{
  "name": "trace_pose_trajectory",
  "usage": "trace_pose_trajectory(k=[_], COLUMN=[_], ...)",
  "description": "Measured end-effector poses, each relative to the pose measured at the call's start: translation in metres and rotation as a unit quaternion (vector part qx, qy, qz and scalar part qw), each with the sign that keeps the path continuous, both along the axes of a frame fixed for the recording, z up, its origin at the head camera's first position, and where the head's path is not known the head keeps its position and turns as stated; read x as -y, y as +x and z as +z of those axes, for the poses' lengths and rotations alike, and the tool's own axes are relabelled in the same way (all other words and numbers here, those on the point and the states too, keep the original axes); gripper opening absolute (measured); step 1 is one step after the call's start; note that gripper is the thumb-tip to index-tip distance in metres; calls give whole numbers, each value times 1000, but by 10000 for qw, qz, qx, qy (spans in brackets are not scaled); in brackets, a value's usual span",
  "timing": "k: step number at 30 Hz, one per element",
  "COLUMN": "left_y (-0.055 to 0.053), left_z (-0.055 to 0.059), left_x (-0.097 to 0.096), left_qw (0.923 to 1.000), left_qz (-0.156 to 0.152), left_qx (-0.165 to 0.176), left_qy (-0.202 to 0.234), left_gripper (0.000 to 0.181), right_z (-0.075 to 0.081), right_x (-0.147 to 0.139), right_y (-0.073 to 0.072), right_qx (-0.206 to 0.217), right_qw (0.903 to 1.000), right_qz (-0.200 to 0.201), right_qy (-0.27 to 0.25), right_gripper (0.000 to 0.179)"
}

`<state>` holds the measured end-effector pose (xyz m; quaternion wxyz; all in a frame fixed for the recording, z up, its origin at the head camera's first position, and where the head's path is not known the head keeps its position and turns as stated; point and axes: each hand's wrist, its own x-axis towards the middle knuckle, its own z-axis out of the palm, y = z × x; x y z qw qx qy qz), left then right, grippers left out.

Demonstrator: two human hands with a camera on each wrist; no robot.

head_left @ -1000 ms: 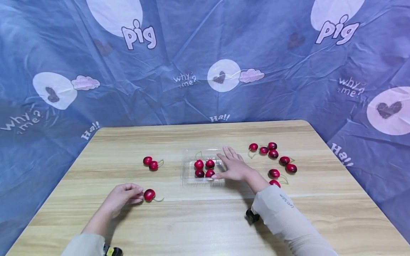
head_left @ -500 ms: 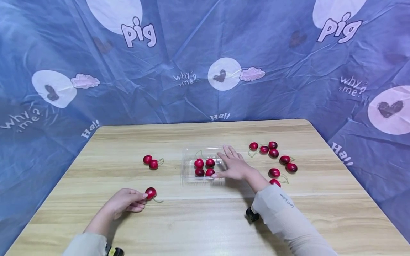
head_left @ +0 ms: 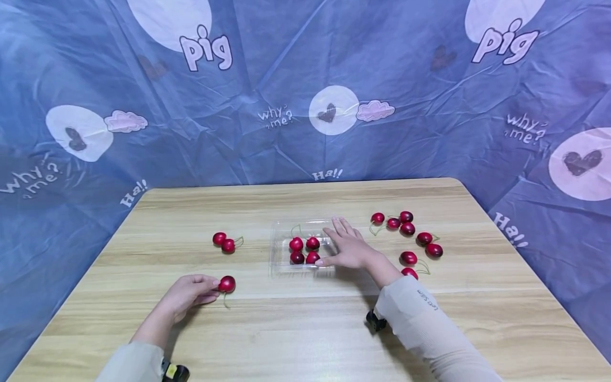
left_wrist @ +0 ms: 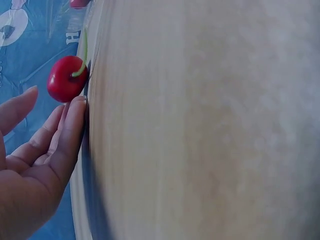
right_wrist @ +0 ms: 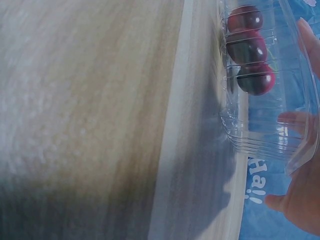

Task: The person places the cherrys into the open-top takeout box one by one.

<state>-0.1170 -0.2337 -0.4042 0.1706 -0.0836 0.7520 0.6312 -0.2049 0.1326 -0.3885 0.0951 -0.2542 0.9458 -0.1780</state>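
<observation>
My left hand (head_left: 193,293) is at the front left, its fingertips right at a red cherry (head_left: 227,284) on the table. In the left wrist view the fingers (left_wrist: 70,135) are nearly straight and meet the cherry's near side, and the thumb stands apart from it. The cherry's green stem (left_wrist: 85,50) points away from the hand. My right hand (head_left: 350,249) rests with spread fingers on the right end of a clear plastic box (head_left: 273,254). Several cherries (head_left: 296,244) sit inside the box, grouped left of that hand.
Two joined cherries (head_left: 228,246) lie at the left on the wooden table (head_left: 305,339). More cherries (head_left: 407,228) are scattered in stemmed groups to the right, beyond the right forearm. A blue printed cloth (head_left: 267,148) hangs behind the table's far edge.
The cherry at my left hand has shifted slightly right and away, and its stem has swung round toward the front. The left hand has followed it. The right hand and box stay put.
</observation>
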Motion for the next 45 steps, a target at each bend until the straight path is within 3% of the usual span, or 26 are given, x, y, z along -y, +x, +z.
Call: trace_pose_trajectory(k=[6, 9, 18, 29, 45], left_y=[1, 3, 8, 2, 5], left_z=[0, 1, 6, 4, 4], left_x=[0, 0, -7, -13, -6], left_qw=[9997, 9995, 9973, 9963, 9990], left_qz=[206, 166, -524, 277, 412], left_qx=[20, 41, 198, 73, 126], left_qy=[-92, -278, -483, -806, 108], left_gripper=[27, 27, 26, 21, 27], right_z=[2, 3, 3, 2, 1], right_x=[0, 0, -1, 0, -1], right_y=[0, 1, 1, 0, -2], right_qx=[0, 3, 36, 68, 75], right_qw=[10000, 10000, 10000, 10000, 9999], right_qz=[3, 0, -21, 0, 24], right_qy=[-4, -30, -39, -35, -64], right_gripper=[96, 96, 97, 97, 98])
